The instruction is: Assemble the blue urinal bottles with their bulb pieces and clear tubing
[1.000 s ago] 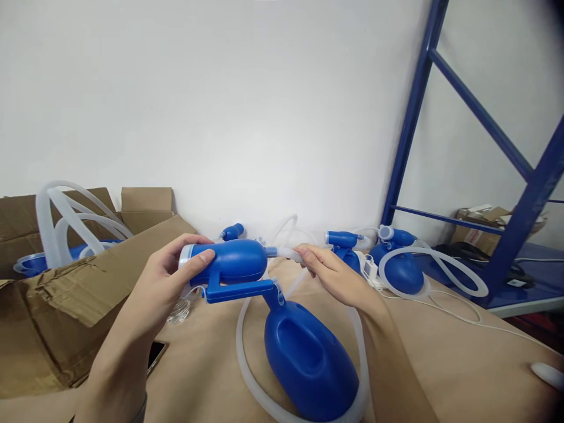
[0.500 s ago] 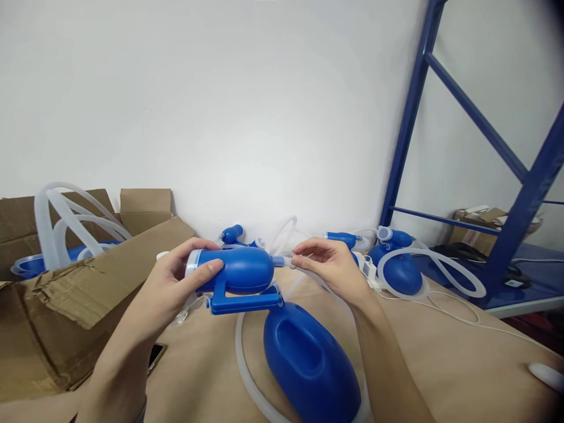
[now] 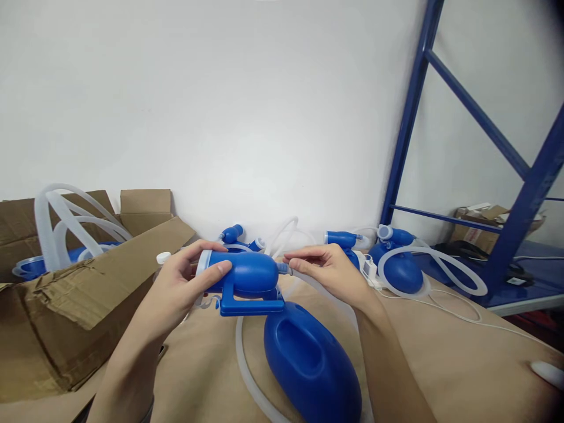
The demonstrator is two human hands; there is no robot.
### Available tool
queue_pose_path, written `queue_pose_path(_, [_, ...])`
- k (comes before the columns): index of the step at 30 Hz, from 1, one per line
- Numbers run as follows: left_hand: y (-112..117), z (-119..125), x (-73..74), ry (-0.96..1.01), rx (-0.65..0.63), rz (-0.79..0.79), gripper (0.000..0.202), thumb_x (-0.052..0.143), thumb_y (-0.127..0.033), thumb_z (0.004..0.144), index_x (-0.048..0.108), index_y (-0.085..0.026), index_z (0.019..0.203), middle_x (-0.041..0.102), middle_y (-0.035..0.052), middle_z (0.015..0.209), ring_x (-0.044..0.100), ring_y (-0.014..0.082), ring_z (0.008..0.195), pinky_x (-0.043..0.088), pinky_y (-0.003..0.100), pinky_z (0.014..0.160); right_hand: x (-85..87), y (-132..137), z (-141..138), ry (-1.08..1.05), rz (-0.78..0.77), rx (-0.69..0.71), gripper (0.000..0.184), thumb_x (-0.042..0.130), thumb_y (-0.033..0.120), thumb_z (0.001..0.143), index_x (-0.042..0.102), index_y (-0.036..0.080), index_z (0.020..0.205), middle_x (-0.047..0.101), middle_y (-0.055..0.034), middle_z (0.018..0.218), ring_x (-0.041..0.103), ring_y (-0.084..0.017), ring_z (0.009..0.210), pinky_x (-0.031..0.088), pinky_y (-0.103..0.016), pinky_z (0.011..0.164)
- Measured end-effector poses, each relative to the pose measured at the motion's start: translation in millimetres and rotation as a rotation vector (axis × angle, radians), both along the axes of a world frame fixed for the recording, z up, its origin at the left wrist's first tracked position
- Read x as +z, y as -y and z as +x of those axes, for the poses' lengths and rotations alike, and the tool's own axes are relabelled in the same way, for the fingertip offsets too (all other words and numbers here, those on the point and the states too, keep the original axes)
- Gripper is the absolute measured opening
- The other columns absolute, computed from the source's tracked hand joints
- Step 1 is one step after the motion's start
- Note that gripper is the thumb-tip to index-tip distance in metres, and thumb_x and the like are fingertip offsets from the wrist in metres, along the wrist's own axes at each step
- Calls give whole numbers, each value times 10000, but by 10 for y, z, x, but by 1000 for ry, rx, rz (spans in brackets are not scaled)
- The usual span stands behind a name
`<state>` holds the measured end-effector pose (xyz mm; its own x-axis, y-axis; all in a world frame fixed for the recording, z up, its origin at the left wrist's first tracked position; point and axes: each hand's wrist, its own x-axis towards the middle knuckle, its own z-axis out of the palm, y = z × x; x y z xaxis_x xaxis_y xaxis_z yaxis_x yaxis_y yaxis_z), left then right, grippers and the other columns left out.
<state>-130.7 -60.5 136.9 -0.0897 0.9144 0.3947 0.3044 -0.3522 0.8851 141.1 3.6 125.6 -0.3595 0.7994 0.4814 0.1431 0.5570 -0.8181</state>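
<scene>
My left hand is wrapped round the white-capped end of a blue plastic bulb-shaped pump with a flat blue handle underneath. My right hand pinches the end of a clear silicone tube right at the pump's narrow nozzle. The tube loops down round a large blue oval container lying on the brown-covered table just below my hands.
An open cardboard box at the left holds tubes and a blue part. Several more blue pumps and tubes lie at the back right. A blue metal rack stands at the right. A white object lies at the right edge.
Both hands and the pump have shifted slightly right and down. My right hand has moved in closer to the nozzle with the tube end.
</scene>
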Motion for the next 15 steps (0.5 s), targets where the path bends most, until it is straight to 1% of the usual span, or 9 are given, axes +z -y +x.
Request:
queue_pose_path(2, [1,-7,-4,4,11,7,469,822,-578,734,704,-237,1034,688,6,813,651,175,651,551,239,561,2,-3,12,17,8,-22,304,806,451,811,848,238,1023,825,-84,1010,784,-287,932,639,-373,802])
queue_pose_path(4, [4,-7,-2,2,16,9,469,821,-579,739,699,-243,1042,684,2,810,647,171,648,545,234,553,1,-9,20,33,39,-57,263,787,424,832,851,240,1008,825,-83,1008,784,-274,899,633,-354,766])
queue_pose_path(6, [8,1,3,-1,7,7,467,819,-581,742,696,-242,1039,682,1,809,646,170,644,542,232,548,-8,-17,20,31,62,-67,235,767,410,855,853,241,994,824,-82,1017,780,-272,926,627,-354,793])
queue_pose_path(8, [14,16,10,-5,-10,0,468,819,-585,740,695,-237,1029,683,1,811,648,169,639,542,232,548,-21,-27,14,16,58,-48,235,770,416,856,854,238,985,823,-85,1024,774,-279,973,622,-367,845])
queue_pose_path(12, [24,33,22,-15,-28,4,456,814,-580,744,699,-233,1017,678,-1,810,645,163,637,540,229,551,-33,-36,-4,-52,16,16,268,790,464,835,855,230,948,822,-93,1028,766,-298,1019,613,-398,906])
queue_pose_path(15, [22,30,28,-22,-24,8,440,808,-567,751,702,-232,1015,680,-2,813,643,160,640,537,228,554,-20,-38,-8,-45,10,47,318,764,514,853,853,222,944,821,-96,1029,758,-315,1046,600,-422,932])
